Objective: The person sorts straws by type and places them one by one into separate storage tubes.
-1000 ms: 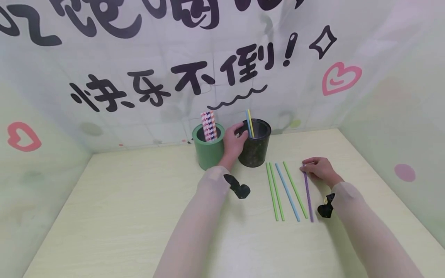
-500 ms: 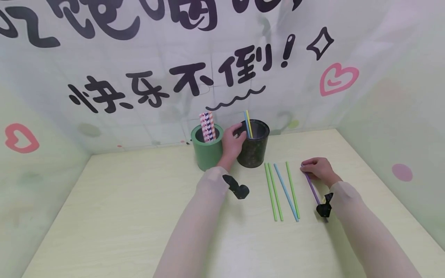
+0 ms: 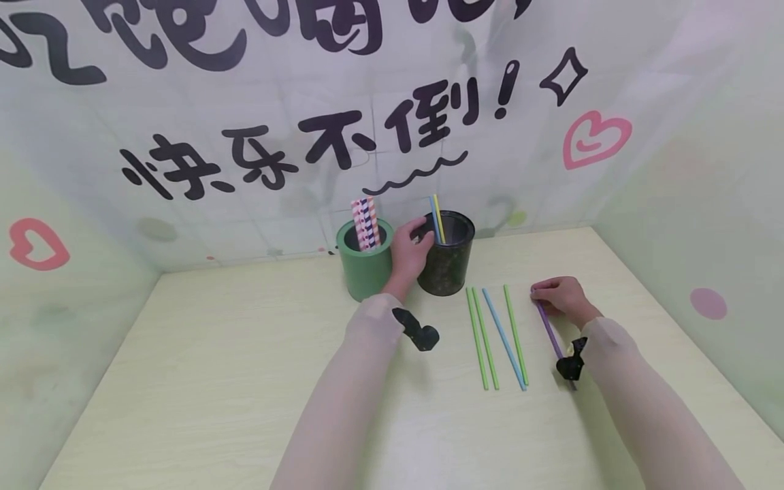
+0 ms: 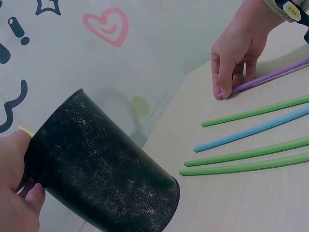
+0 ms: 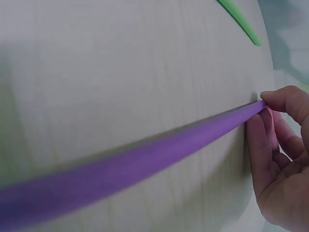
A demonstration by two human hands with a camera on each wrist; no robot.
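At the back, my left hand (image 3: pixel 410 248) grips the rim of a black cup (image 3: pixel 446 269) on its left side. A blue straw (image 3: pixel 435 221) and a yellow straw (image 3: pixel 438 214) lean inside that cup. Over on the right, my right hand (image 3: pixel 563 296) pinches the far end of a purple straw (image 3: pixel 548 330) between thumb and fingers. In the right wrist view the purple straw (image 5: pixel 130 162) runs close along the tabletop; in the head view its near end passes under my wrist strap. To its left lie a blue straw (image 3: pixel 503 337) and several green straws (image 3: pixel 514 327).
A green cup (image 3: pixel 367 275) with several patterned paper straws (image 3: pixel 366 221) stands left of the black cup. Behind both cups hangs a white printed backdrop (image 3: pixel 257 224). The pale wooden table (image 3: pixel 214 367) is walled at left and right.
The purple straw's near end has swung right, under my right wrist. The rightmost green straw has turned, its near end now close to the blue straw's. My left hand stays on the black cup.
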